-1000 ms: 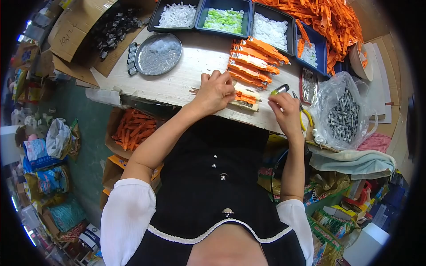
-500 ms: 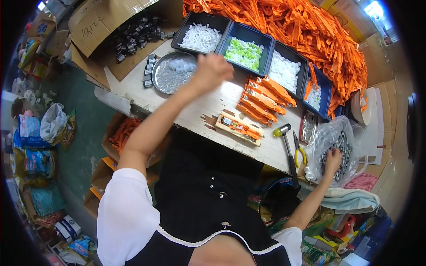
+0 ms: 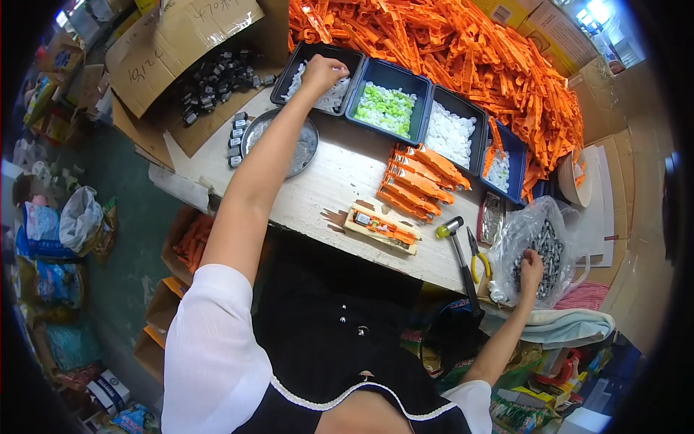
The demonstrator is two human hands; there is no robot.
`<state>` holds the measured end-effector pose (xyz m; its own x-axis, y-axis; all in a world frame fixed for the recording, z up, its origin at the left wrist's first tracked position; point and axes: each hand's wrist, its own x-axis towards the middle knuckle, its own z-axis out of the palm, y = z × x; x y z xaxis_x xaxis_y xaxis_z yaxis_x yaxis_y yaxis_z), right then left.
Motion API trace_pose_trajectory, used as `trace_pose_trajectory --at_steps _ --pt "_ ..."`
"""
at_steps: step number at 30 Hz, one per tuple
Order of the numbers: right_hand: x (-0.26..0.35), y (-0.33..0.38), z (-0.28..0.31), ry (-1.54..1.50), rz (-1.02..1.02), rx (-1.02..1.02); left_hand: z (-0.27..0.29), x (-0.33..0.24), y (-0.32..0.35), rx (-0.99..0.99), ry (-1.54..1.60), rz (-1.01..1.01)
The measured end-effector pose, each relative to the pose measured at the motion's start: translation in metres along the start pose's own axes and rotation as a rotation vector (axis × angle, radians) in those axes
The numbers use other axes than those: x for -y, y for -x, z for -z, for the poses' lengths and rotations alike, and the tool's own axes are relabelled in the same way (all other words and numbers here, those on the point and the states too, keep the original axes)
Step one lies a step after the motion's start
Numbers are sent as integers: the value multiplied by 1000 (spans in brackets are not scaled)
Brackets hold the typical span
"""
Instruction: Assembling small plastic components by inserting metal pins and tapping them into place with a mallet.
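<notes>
My left hand (image 3: 323, 74) is over the far-left black tray (image 3: 350, 100) of small translucent white pieces. Its fingers are drawn together; whatever they pinch is too small to make out. On the right, my right hand (image 3: 531, 270) reaches into a clear plastic bag (image 3: 575, 230) filled with small grey metal parts (image 3: 547, 249). Those fingers are closed too, and their contents are hidden. Between my arms, an orange toy-like housing (image 3: 390, 228) lies in a pale wooden block (image 3: 359, 228) at the table edge. Several orange assemblies (image 3: 419, 181) lie side by side behind it.
A blue tray (image 3: 356, 117) of green and white pieces, another white-filled tray (image 3: 452, 129) and a heap of orange parts (image 3: 463, 58) line the back. A round metal dish (image 3: 307, 148) is under my left forearm. A hammer (image 3: 463, 260) and yellow-handled pliers (image 3: 480, 266) lie near the bag.
My left hand has moved left and away from me, from in front of the blue tray to over the far-left black tray. My right hand stays at the bag. The view has shifted slightly.
</notes>
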<state>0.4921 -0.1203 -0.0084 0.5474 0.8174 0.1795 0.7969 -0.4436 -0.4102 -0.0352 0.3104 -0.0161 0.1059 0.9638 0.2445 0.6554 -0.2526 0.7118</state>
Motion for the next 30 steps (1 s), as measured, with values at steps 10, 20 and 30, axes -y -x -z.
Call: trace_pose_trajectory --at_steps 10,20,30 --pt "-3 -14 3 269 89 26 83 -26 81 16 836 211" --pt "28 -12 1 -13 188 -280 112 21 192 -18 357 123" --pt "77 0 4 -131 45 -232 81 23 175 -170 -208 -285"
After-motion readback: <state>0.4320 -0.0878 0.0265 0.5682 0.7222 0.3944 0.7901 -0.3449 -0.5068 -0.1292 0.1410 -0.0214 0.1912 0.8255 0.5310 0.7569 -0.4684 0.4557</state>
